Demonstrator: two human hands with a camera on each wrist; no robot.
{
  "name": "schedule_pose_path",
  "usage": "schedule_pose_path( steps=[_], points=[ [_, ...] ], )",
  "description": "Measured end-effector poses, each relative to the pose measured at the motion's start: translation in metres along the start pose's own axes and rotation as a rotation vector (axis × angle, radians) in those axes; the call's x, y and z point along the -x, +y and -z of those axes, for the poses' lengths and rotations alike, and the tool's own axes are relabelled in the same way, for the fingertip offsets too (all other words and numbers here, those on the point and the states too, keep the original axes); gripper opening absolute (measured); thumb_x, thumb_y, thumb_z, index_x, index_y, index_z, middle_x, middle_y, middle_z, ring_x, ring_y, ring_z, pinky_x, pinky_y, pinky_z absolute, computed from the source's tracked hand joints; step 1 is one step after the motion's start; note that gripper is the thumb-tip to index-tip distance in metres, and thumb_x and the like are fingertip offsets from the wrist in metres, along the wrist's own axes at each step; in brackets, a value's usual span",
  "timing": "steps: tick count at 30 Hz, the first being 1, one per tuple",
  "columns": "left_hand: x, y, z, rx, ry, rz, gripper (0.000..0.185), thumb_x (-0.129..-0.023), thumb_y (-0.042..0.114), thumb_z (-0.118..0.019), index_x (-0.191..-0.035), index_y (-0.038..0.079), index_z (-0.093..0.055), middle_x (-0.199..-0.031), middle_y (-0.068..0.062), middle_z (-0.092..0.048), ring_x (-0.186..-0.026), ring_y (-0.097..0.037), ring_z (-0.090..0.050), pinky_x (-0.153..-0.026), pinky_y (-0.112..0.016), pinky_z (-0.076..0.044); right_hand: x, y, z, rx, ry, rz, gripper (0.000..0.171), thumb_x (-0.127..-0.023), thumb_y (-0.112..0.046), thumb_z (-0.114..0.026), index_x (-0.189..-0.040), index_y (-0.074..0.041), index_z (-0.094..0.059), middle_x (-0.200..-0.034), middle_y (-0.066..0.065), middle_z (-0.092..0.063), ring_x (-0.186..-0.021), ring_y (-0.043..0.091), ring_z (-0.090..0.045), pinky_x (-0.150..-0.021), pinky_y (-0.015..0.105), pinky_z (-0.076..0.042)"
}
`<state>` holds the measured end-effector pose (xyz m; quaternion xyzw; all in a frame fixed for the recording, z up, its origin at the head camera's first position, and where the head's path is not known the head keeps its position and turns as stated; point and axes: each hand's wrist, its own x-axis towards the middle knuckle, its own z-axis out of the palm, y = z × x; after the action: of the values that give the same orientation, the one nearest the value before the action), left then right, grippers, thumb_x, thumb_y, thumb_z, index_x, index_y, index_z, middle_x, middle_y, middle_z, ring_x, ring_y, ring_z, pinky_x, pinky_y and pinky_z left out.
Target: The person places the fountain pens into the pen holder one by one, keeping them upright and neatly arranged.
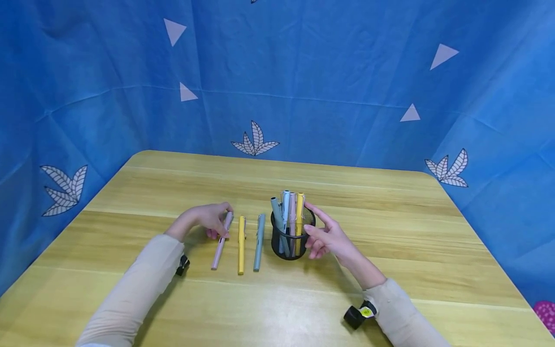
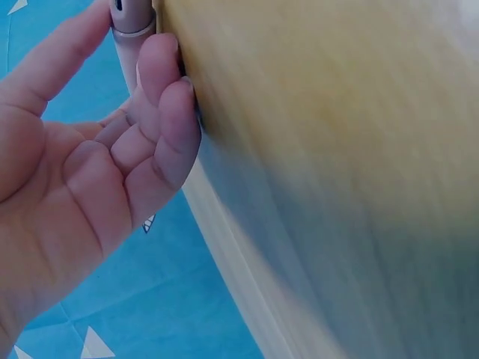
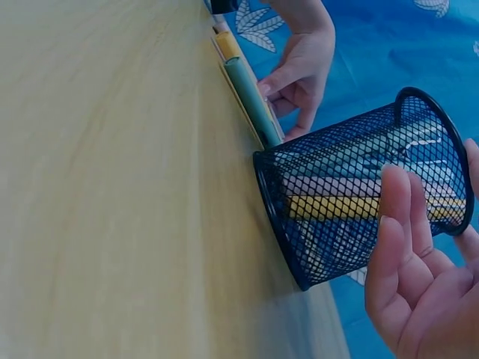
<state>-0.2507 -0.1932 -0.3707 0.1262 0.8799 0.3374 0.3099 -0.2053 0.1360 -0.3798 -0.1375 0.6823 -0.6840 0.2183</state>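
Observation:
Three pens lie side by side on the wooden table (image 1: 390, 217): a pink pen (image 1: 220, 243), a yellow pen (image 1: 241, 246) and a blue-grey pen (image 1: 259, 243). My left hand (image 1: 212, 219) pinches the far end of the pink pen (image 2: 132, 22) between thumb and curled fingers (image 2: 161, 90); the pen still lies on the table. To their right stands a black mesh cup (image 1: 289, 241) with several pens upright in it. My right hand (image 1: 321, 231) is beside the cup (image 3: 352, 202), its relaxed fingers (image 3: 393, 217) resting against the mesh near the rim.
Blue cloth with white leaf and triangle prints (image 1: 256, 140) walls in the table on three sides. A pink object (image 1: 546, 313) shows at the lower right corner. Black wrist cameras (image 1: 360, 314) sit on both sleeves.

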Motion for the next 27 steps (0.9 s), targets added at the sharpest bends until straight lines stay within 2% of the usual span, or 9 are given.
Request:
schedule_pose_path(
  steps=[7,11,21,27],
  points=[
    [0.0019,0.0005,0.0020,0.007,-0.035,-0.031,0.064,-0.074,0.003,-0.070,-0.125,0.004,-0.031,-0.071,-0.013,-0.056,-0.056,-0.019,-0.055,-0.053,-0.028,-0.048,0.0002,-0.0030,0.0002,0.026,0.019,-0.010,0.062,-0.090,-0.018,-0.055,-0.142,-0.024,-0.023,-0.066,0.016,-0.060,-0.045,0.017,-0.057,-0.044,0.027,-0.047],
    [0.0013,0.0008,0.0033,0.023,-0.042,-0.048,0.063,-0.075,0.000,-0.068,-0.125,0.003,-0.029,-0.073,-0.013,-0.056,-0.057,-0.019,-0.056,-0.053,-0.028,-0.049,0.0000,-0.0025,0.0003,0.027,0.020,-0.012,0.062,-0.090,-0.018,-0.055,-0.142,-0.024,-0.023,-0.065,0.014,-0.060,-0.045,0.017,-0.057,-0.044,0.027,-0.047],
    [0.0027,-0.0011,0.0056,0.061,-0.029,-0.040,0.066,-0.076,-0.005,-0.064,-0.128,0.004,-0.026,-0.078,-0.014,-0.053,-0.058,-0.020,-0.056,-0.053,-0.029,-0.050,-0.0004,-0.0013,-0.0009,0.031,0.025,-0.020,0.062,-0.090,-0.021,-0.055,-0.142,-0.026,-0.022,-0.065,0.013,-0.060,-0.045,0.017,-0.057,-0.044,0.027,-0.047],
    [0.0065,0.0056,0.0077,0.079,-0.016,-0.075,0.069,-0.076,-0.006,-0.063,-0.133,0.004,-0.024,-0.079,-0.014,-0.052,-0.057,-0.019,-0.053,-0.052,-0.026,-0.046,-0.0007,-0.0008,-0.0001,0.025,0.022,-0.016,0.062,-0.090,-0.020,-0.054,-0.143,-0.026,-0.021,-0.065,0.013,-0.060,-0.045,0.017,-0.056,-0.044,0.027,-0.047]
  ],
)
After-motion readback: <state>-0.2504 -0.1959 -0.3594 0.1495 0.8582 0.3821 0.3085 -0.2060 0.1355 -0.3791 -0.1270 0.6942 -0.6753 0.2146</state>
